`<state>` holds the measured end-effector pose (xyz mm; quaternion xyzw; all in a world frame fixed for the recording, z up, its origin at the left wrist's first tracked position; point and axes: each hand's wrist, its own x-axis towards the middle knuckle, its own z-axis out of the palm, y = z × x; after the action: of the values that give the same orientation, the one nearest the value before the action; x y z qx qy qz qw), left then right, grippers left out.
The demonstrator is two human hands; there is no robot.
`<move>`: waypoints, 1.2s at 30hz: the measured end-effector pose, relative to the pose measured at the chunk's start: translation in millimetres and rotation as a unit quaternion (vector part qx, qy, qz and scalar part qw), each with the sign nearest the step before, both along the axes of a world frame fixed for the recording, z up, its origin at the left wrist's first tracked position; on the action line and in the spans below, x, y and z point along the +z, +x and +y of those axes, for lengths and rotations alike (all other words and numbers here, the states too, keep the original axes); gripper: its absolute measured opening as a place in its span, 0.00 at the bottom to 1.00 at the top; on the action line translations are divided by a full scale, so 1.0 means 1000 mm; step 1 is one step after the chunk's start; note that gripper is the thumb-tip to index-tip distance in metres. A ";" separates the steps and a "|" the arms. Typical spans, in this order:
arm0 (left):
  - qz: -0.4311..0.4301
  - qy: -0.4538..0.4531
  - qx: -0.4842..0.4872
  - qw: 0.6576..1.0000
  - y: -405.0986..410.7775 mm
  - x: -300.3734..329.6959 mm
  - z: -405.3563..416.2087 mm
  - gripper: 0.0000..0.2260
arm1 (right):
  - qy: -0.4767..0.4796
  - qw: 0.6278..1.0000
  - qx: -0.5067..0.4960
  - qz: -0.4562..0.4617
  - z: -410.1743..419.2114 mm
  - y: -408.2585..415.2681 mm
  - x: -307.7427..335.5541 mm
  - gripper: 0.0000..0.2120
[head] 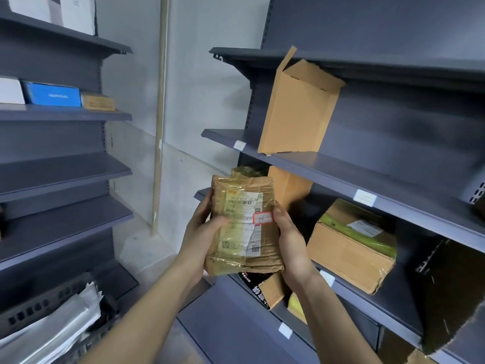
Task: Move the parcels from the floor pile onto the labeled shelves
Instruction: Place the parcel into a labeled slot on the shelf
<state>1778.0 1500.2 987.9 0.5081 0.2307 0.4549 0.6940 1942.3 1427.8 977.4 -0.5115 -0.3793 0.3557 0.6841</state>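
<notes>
crumpled brown tape-wrapped parcel [244,227]: white label print too blurred to read, red-bordered sticker's handwriting unclear | left hand [202,229] and right hand [291,237] hide its side edges | black printed carton [258,285]: mostly hidden beneath it | dark cardboard sheet [451,292]: cut off at right edge | small white shelf tags [364,197]: markings illegible

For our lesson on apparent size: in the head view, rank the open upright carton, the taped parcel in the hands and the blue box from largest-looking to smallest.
1. Open upright carton.
2. Taped parcel, though nearness to the camera enlarges it, so its true rank is unsure.
3. Blue box, farther off.
</notes>
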 end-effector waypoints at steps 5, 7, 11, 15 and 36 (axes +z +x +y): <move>-0.015 -0.001 0.026 1.000 0.001 -0.001 0.048 0.28 | 0.003 1.000 0.011 0.022 0.055 0.002 -0.001 0.29; -0.018 -0.001 0.027 0.999 0.005 -0.004 0.070 0.28 | 0.003 0.999 0.020 0.025 0.080 0.007 -0.003 0.25; -0.015 0.010 0.043 0.999 0.018 -0.002 0.117 0.30 | 0.009 0.999 0.035 0.013 0.132 0.021 0.000 0.22; -0.011 0.026 0.068 0.997 0.024 0.010 0.162 0.32 | 0.025 0.998 0.056 0.000 0.185 0.032 0.009 0.21; -0.032 0.060 0.048 0.997 0.031 0.038 0.372 0.25 | 0.000 0.999 0.021 -0.043 0.375 0.021 0.033 0.29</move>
<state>1809.3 1872.4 1025.9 0.5225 0.2046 0.5168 0.6466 1963.7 1802.4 1010.6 -0.5186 -0.4192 0.3472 0.6594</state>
